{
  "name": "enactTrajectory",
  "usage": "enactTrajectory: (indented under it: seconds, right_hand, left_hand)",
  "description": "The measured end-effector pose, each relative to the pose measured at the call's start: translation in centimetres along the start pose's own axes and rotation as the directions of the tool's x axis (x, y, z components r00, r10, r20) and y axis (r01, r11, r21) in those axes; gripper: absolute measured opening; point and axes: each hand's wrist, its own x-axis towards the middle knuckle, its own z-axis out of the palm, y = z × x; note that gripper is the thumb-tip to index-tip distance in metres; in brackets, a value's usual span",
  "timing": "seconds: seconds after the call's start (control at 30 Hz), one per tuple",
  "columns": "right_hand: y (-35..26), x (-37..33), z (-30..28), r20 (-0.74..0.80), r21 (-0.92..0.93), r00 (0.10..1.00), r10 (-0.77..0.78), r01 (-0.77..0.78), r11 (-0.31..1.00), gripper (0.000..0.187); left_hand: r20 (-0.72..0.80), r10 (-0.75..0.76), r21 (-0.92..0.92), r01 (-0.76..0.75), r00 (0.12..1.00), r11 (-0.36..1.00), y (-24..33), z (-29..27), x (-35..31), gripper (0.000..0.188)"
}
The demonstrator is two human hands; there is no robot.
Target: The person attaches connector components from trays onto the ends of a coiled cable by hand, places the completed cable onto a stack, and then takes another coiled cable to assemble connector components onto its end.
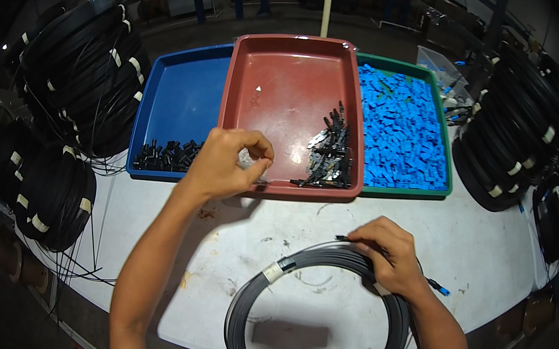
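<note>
our right hand [389,256] pinches a cable end [341,238] atop the coil [238,314] at the counter's [207,292] edge — our left hand [224,164] is curled over the red tray [276,89] — its grip, we cannot tell.

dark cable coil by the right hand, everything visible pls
The dark, round cable coil is a thick ring of many thin, plastic-looking turns, bound with whitish tape bands. Its lower part reaches past the near edge of the white tabletop; whether it lies flat is unclear. The right hand covers its upper right, pinching a thin black-tipped cable end; a blue-and-black connector shows beside the wrist.
</note>
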Motion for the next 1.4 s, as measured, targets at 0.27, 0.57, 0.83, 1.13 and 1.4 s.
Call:
enactTrajectory:
  seconds: [0.27,0.57,0.83,1.13,1.4]
  right_hand:
    - [1.2,-0.1,-0.3,-0.044,0.052,0.998,0.037,-0.035,0.998,0.015]
    - [0.0,-0.4,-0.2,-0.158,0.071,0.987,-0.016,0.027,0.997,0.016]
    - [-0.3,-0.2,0.2,-0.156,0.000,0.986,-0.059,0.060,0.998,0.017]
    - [-0.2,-0.2,0.5,-0.175,-0.029,0.981,-0.081,0.077,0.997,0.019]
    - [0.1,-0.4,0.7,-0.185,-0.133,0.969,-0.165,0.142,0.981,0.022]
  left_hand:
    - [0.004,-0.294,-0.819,0.172,0.956,0.548,6.1,6.6,-3.5,0.010]
    - [0.030,-0.251,-0.834,0.162,0.968,0.527,7.4,9.3,-4.8,0.011]
    - [-0.004,-0.226,-0.860,0.112,0.974,0.498,7.6,9.7,-5.0,0.009]
    - [0.038,-0.256,-0.877,0.155,0.966,0.455,7.6,9.7,-5.2,0.013]
    - [-0.012,-0.227,-0.828,0.118,0.974,0.549,8.0,9.3,-5.0,0.014]
